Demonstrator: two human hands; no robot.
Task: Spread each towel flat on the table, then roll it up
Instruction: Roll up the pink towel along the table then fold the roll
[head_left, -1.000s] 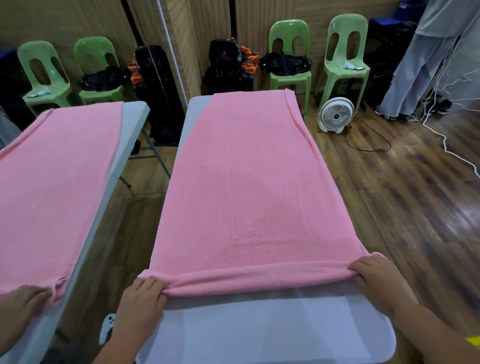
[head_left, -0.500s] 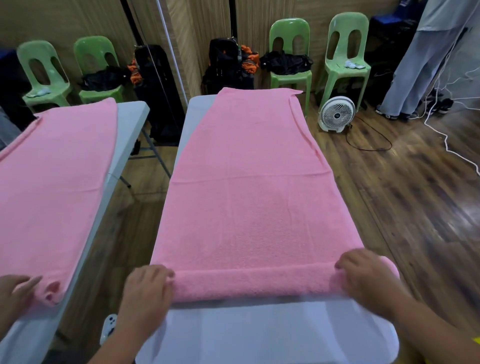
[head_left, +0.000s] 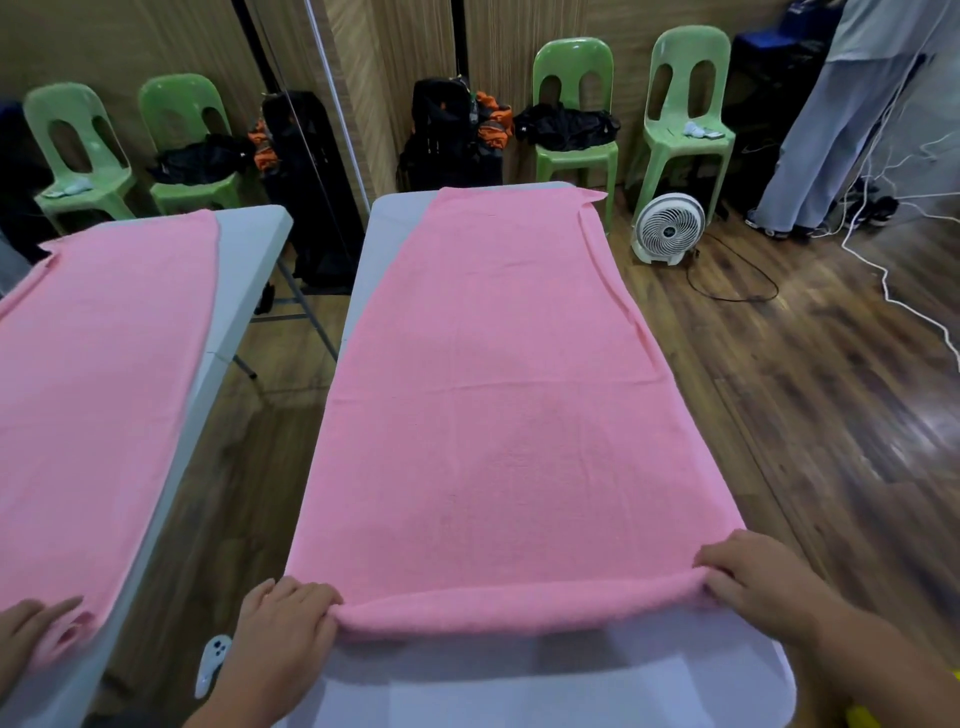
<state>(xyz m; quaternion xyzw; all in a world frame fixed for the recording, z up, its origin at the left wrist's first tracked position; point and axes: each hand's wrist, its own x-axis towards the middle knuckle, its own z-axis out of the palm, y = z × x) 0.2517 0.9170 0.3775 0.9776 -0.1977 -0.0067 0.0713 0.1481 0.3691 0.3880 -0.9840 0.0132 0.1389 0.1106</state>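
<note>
Palms down at the near end of the desk (head_left: 571, 680), the left hand (head_left: 283, 618) and right hand (head_left: 753, 582) curl their fingers (head_left: 317, 597) over the rolled near edge of the towel (head_left: 498, 415), gripping it; the rest lies flat beyond.

light: dim, indoor | glare: sheen on floor (head_left: 857, 426) | edges: wide-angle bowing, soft blur

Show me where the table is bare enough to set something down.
Widest bare patch: the near end of the table, bordered by the towel's rolled edge and the near rim. A thin wedge runs along the towel's left side at the far corner. Elsewhere towel covers it; left hand and right hand grip the roll's ends.
</note>
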